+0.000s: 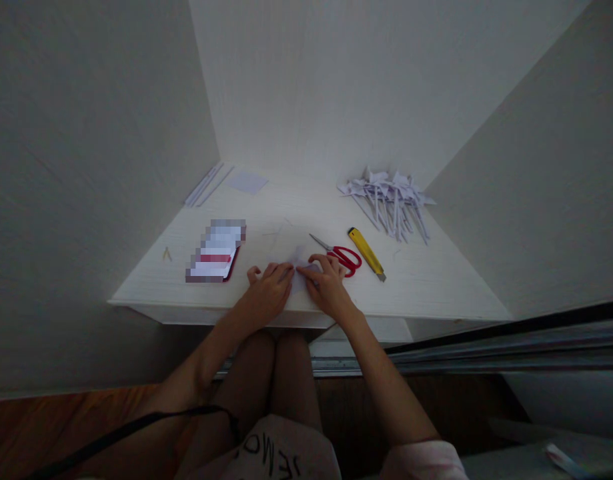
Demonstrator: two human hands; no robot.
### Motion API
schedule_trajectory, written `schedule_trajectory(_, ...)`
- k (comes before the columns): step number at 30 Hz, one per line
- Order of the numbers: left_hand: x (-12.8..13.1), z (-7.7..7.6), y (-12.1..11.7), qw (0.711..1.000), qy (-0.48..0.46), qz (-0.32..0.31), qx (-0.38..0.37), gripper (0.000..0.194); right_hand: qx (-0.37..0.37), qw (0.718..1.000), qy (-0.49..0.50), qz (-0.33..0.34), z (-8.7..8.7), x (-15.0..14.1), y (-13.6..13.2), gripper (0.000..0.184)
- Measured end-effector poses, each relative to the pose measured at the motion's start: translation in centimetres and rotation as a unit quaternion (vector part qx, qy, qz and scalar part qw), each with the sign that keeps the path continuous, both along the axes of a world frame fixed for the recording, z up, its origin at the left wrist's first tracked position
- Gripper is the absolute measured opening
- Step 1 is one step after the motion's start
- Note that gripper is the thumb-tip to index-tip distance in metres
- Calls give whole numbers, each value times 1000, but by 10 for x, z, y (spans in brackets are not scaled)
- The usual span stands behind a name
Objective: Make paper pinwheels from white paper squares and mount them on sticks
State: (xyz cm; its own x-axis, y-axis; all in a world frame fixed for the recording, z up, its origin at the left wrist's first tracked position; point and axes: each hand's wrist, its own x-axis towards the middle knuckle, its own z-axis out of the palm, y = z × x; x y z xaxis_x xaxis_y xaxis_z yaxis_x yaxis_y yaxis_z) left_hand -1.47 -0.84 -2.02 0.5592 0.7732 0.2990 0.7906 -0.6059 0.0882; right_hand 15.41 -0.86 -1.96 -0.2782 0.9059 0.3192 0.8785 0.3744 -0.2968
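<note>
A small piece of white paper [299,283], partly folded, lies near the front edge of the white desk. My left hand [270,292] is on its left side, thumb and fingertips pinching the paper. From the right, my right hand [329,285] holds the same piece, its index finger and thumb pressed on it. The two sets of fingertips almost meet, and they hide much of the folds. Just beyond my right hand lie scissors [347,259] with red handles, blades pointing away to the left. A yellow utility knife [367,253] rests right of them, some blade showing.
A phone [216,252] with a lit, blurred screen lies left of my hands. At the back left are thin paper sticks [204,185] and a square paper sheet [248,183]. Folded paper flowers on stems [392,193] are piled back right. Walls enclose the desk [436,293] on three sides.
</note>
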Motion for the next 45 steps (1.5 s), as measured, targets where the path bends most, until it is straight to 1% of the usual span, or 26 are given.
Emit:
schedule_trajectory(2,-1,3,4,999,25,-22,13,34,19,999,30,-11,-1,2,0,31)
schedule_trajectory(3,-1,5,7,999,35,-34,17,34,38,997,57,-27,-1,3,0,31)
schedule_trajectory(5,-2,8,11,997,48,-52,20,32,74,987,123,-71,-3,6,-4,30)
schedule_trajectory(7,-1,11,14,996,57,-62,25,30,87,976,159,-120,-4,9,-10,27)
schedule_trajectory(10,0,11,14,995,62,-60,42,28,63,976,119,-171,-7,7,-22,21)
schedule_trajectory(12,1,10,12,995,63,-52,50,27,45,977,96,-188,-8,3,-28,18)
schedule_trajectory(14,2,9,10,996,59,-43,49,26,34,972,119,-200,-9,-1,-31,18)
schedule_trajectory(17,2,10,8,997,58,-35,43,28,26,958,187,-214,-9,-5,-33,16)
schedule_trajectory(19,2,10,8,997,61,-34,39,28,16,955,198,-220,-8,-6,-34,16)
schedule_trajectory(23,2,10,9,997,59,-32,28,28,3,966,139,-217,-5,-9,-34,27)
schedule_trajectory(26,2,8,10,997,58,-31,27,28,-7,969,138,-203,-4,-9,-30,35)
schedule_trajectory(29,1,7,10,997,58,-33,31,29,-21,960,186,-206,-5,-8,-25,38)
schedule_trajectory(32,1,6,10,997,59,-30,34,29,-27,945,253,-206,-6,-8,-24,38)
schedule_trajectory(39,1,5,10,998,45,-28,27,28,20,925,327,-192,-12,-16,-21,33)
schedule_trajectory(42,0,5,10,999,35,-33,20,28,34,901,400,-162,-15,-22,-20,29)
schedule_trajectory(45,-1,5,10,999,23,-35,20,28,38,874,472,-114,-16,-26,-21,29)
